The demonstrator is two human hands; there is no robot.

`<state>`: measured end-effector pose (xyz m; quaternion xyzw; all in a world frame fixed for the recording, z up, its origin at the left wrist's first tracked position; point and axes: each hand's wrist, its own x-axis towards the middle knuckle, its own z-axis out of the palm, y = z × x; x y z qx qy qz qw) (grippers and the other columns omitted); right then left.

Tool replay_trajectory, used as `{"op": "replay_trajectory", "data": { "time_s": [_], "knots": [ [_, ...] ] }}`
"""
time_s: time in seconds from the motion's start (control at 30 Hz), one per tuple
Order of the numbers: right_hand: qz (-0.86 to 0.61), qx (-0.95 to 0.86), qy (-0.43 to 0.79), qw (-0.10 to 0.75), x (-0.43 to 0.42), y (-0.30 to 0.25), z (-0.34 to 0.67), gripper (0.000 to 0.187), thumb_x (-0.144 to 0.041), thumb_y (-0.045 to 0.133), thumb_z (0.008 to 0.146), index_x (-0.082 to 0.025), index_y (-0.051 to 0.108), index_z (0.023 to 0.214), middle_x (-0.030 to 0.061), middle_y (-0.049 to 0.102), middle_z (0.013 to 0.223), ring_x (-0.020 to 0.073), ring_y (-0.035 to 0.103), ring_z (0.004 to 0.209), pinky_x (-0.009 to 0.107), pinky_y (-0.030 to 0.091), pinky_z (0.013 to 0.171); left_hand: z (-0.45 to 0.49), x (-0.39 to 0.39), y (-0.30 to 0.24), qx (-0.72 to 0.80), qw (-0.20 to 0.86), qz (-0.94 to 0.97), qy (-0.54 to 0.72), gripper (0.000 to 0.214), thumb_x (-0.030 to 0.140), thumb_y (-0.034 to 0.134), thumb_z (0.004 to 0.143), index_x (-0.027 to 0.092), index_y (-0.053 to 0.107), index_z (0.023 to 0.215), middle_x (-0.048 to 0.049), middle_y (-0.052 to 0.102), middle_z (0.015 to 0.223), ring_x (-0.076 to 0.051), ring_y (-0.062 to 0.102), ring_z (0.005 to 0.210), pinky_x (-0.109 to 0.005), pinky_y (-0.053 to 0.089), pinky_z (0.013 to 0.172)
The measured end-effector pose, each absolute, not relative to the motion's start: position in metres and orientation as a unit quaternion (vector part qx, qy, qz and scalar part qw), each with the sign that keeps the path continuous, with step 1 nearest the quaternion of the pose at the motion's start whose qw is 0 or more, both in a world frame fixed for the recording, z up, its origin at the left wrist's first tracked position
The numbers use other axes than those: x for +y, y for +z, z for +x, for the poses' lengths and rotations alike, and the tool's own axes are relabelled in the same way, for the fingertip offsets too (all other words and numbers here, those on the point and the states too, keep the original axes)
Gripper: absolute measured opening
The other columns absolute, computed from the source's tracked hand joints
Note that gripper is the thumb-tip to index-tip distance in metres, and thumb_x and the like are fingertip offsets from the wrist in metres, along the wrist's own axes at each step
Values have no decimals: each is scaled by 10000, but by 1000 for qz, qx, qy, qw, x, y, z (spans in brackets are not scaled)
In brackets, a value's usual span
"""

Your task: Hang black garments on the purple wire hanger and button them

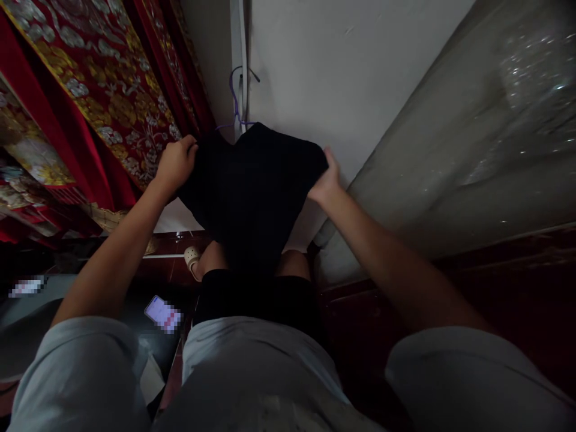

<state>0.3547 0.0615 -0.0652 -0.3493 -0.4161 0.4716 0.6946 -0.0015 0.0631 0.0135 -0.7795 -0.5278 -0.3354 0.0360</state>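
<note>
A black shirt (pixel 252 192) on a thin purple hanger (pixel 234 99) is spread out in front of me, near the wall. My left hand (pixel 176 163) is closed on its left shoulder or sleeve edge, with the fingers curled in. On the other side, my right hand (pixel 327 177) grips the right sleeve edge, its thumb up and some fingers hidden behind the cloth. The hanger's hook shows above the neckline, in front of a pale vertical strip on the wall. The lower part of the shirt drops toward my knees.
Red curtains (pixel 103 90) with gold and silver embroidery hang at the left. A plastic-wrapped grey panel (pixel 405 168) leans at the right against the white wall (pixel 342 54). A lit phone (pixel 162 314) lies on a dark surface at lower left. One beige clog (pixel 192 259) shows on my foot.
</note>
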Motion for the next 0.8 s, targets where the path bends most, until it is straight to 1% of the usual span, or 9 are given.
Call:
{"op": "replay_trajectory", "data": {
  "time_s": [0.1, 0.2, 0.27, 0.37, 0.47, 0.57, 0.63, 0.7, 0.8],
  "knots": [
    [-347, -436, 510, 656, 56, -37, 371, 713, -774, 303, 978, -190, 712, 960, 93, 742, 1019, 264, 659, 1190, 476, 538, 988, 4, 62, 13, -514, 18, -773, -371, 210, 301, 507, 1049, 207, 651, 1170, -109, 727, 1120, -315, 645, 1223, -470, 435, 1148],
    [-379, -498, 473, 620, 39, 6, 371, 808, -628, 80, 1033, -147, 673, 1296, 119, 735, 1034, 287, 656, 1181, 521, 510, 965, 5, 65, 16, -483, -19, -756, -442, 81, 254, 584, 982, 208, 643, 1013, -100, 702, 982, -313, 655, 1154, -460, 441, 1115],
    [-385, -539, 442, 605, 19, 30, 361, 815, -658, 69, 1009, -221, 614, 1430, 106, 737, 1004, 323, 657, 1141, 536, 520, 924, 2, 66, 21, -469, -22, -739, -483, 85, 209, 651, 911, 205, 594, 848, -79, 661, 885, -299, 649, 1092, -442, 444, 1079],
    [-335, -609, 471, 544, -14, 44, 339, 878, -909, 212, 871, -308, 702, 1281, 110, 735, 917, 363, 650, 1098, 513, 545, 879, -6, 63, 27, -449, -14, -713, -538, 247, 172, 729, 842, 203, 517, 719, -28, 606, 773, -224, 598, 936, -384, 464, 946],
    [-241, -705, 554, 372, -35, 32, 318, 872, -984, 427, 767, -221, 750, 1041, 123, 733, 874, 354, 677, 1033, 496, 564, 881, -8, 54, 28, -423, -46, -701, -572, 264, 169, 727, 831, 196, 519, 671, 0, 576, 696, -149, 515, 774, -328, 443, 768],
    [-218, -799, 508, 237, -31, 4, 301, 600, -732, 713, 792, -178, 748, 1019, 100, 751, 940, 292, 708, 987, 469, 562, 946, 2, 39, 22, -387, -97, -733, -551, 218, 157, 674, 805, 200, 533, 644, -21, 608, 697, -153, 532, 707, -335, 438, 702],
    [-254, -841, 405, 252, -19, -19, 292, 445, -500, 786, 803, -180, 741, 1108, 101, 753, 1077, 276, 704, 1043, 464, 543, 1014, 14, 28, 17, -361, -137, -762, -520, 214, 161, 679, 801, 215, 529, 657, -46, 659, 765, -189, 599, 772, -372, 476, 769],
    [-290, -861, 287, 302, -7, -41, 284, 558, -315, 802, 774, -171, 674, 1298, 136, 686, 1309, 297, 647, 1220, 472, 494, 1114, 29, 16, 12, -337, -185, -777, -498, 244, 168, 709, 807, 231, 518, 669, -64, 694, 850, -228, 647, 892, -412, 492, 879],
    [-346, -861, 108, 357, 1, -68, 271, 941, -184, 802, 723, -154, 409, 1578, 192, 451, 1592, 349, 388, 1514, 529, 319, 1272, 54, -6, 7, -304, -238, -778, -496, 259, 238, 759, 805, 234, 536, 675, -83, 691, 943, -280, 656, 1011, -437, 487, 996]
  ]
}}
